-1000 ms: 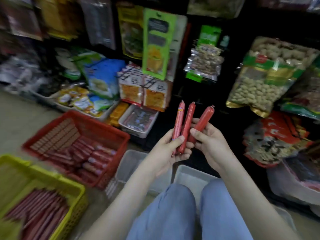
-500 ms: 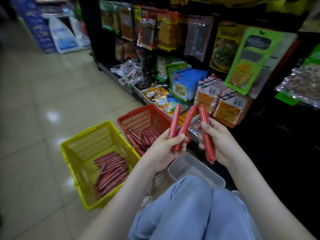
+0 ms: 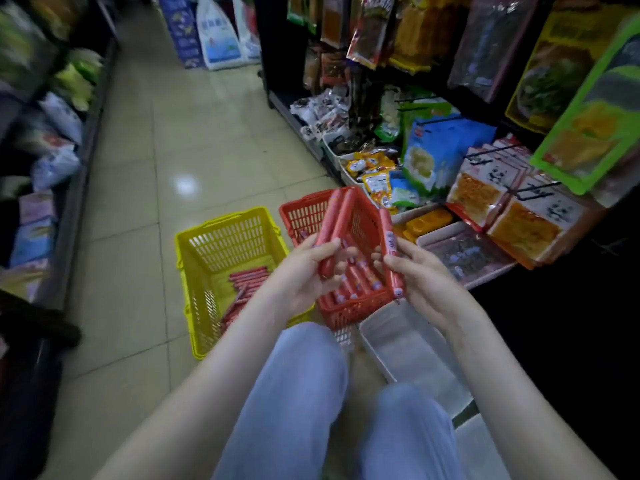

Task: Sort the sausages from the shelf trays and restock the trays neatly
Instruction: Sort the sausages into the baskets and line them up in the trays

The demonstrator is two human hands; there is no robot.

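Observation:
My left hand (image 3: 304, 271) grips two red sausages (image 3: 334, 230) that point up and away, held above the red basket (image 3: 304, 216). My right hand (image 3: 420, 271) holds a single red sausage (image 3: 390, 251) upright with its label toward me. The red basket on the floor holds several sausages (image 3: 360, 278). Left of it stands a yellow basket (image 3: 221, 244) with several more sausages (image 3: 246, 282) lying in it. Two clear plastic trays (image 3: 408, 348) sit on the floor by my knees.
The shelf on the right carries a tray of packets (image 3: 467, 254), yellow packs (image 3: 427, 221) and hanging snack bags (image 3: 440, 157). Another shelf (image 3: 48, 161) lines the left side of the tiled aisle (image 3: 166, 140). My knees in light blue trousers (image 3: 301, 393) fill the foreground.
My view has swung left, from the shelf to the aisle and baskets. My right hand has pulled one sausage apart from the other two and turned it upright.

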